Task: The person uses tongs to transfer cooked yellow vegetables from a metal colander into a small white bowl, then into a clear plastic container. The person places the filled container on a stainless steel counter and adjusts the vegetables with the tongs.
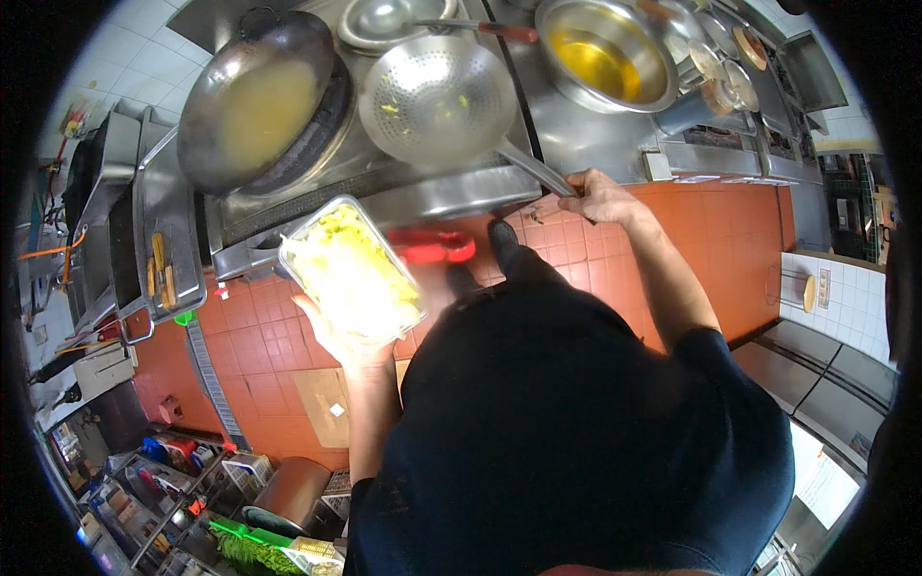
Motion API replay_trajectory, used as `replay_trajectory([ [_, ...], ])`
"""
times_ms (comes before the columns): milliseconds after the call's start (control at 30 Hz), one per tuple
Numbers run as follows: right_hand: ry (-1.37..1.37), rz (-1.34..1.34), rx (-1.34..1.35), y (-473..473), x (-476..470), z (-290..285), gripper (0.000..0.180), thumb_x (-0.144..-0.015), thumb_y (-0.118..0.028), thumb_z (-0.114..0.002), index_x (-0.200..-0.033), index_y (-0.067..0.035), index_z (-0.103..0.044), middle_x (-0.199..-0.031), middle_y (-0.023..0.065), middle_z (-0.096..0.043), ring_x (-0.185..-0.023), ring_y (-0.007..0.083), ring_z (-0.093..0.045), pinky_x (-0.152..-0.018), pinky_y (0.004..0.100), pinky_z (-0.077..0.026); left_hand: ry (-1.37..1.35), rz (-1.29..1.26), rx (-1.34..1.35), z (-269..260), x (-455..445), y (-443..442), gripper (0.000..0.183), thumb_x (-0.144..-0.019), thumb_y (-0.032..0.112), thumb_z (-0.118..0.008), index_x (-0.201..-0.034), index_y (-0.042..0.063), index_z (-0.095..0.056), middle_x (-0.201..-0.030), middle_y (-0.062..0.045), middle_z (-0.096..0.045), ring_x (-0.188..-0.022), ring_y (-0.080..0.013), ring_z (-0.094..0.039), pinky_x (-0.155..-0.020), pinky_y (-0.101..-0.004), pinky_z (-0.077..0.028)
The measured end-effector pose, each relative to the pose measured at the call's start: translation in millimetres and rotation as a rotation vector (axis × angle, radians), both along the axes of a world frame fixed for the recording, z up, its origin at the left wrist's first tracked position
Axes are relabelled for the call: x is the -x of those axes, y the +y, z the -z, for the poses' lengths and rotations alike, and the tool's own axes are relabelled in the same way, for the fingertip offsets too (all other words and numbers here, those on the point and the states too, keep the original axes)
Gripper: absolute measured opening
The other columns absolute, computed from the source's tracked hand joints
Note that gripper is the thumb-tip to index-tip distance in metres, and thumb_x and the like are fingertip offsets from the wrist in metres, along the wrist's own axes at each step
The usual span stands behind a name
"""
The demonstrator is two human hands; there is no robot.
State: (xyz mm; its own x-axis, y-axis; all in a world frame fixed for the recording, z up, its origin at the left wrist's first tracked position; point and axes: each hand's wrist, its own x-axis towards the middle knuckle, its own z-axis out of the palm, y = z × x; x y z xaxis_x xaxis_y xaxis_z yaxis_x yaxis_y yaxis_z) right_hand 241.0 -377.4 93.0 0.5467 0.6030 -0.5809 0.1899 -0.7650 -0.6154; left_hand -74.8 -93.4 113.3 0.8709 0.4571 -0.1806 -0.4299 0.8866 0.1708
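My left hand (344, 340) supports a clear plastic container (414, 277) from below. Pale yellow-green cut vegetables (353, 266) fill it, partly washed out by glare. My right hand (603, 199) grips the handle of a large perforated metal strainer ladle (439, 101). Its bowl is over the stove's steel top, with a few yellow-green scraps inside. To the left of the ladle, a dark wok (202, 137) holds cloudy yellowish liquid (266, 108) and sits tilted on a burner ring.
A steel basin (551, 75) with yellow oil-like liquid stands at the back right, and a metal bowl (396, 18) at the back. A red-handled utensil (508, 32) lies across that bowl. Brushes (162, 270) rest in a left-hand tray. Below the stove edge is a red object (432, 247); flattened cardboard (322, 407) lies on the floor.
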Motion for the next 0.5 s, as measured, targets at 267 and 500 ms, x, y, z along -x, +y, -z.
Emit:
replay_trajectory([
  [267,0.202,-0.453,-0.506,92.4,29.3,-38.3,0.043,-0.093,-0.021,-0.073,-0.127,0.003,-0.062,-0.097,0.0130,-0.074,-0.068,0.0178,-0.067,-0.065,0.0333,-0.057,-0.107,0.124,0.114,18.5,-48.6,-10.2,0.082,-0.101,0.066,-0.047,-0.159,0.009,-0.035,-0.161,-0.015,-0.041,-0.143,-0.0381,-0.045,-0.119,-0.0577,-0.037],
  [500,-0.121,-0.288,-0.630,110.9,42.8,4.2,0.054,-0.091,-0.014,-0.063,-0.145,-0.009,-0.055,-0.105,0.0153,-0.076,-0.079,0.0322,-0.075,-0.074,0.0454,-0.061,0.005,0.169,0.079,44.4,-76.0,-9.6,0.082,-0.101,0.064,-0.049,-0.158,0.006,-0.035,-0.156,-0.016,-0.047,-0.138,-0.0368,-0.050,-0.116,-0.0543,-0.041],
])
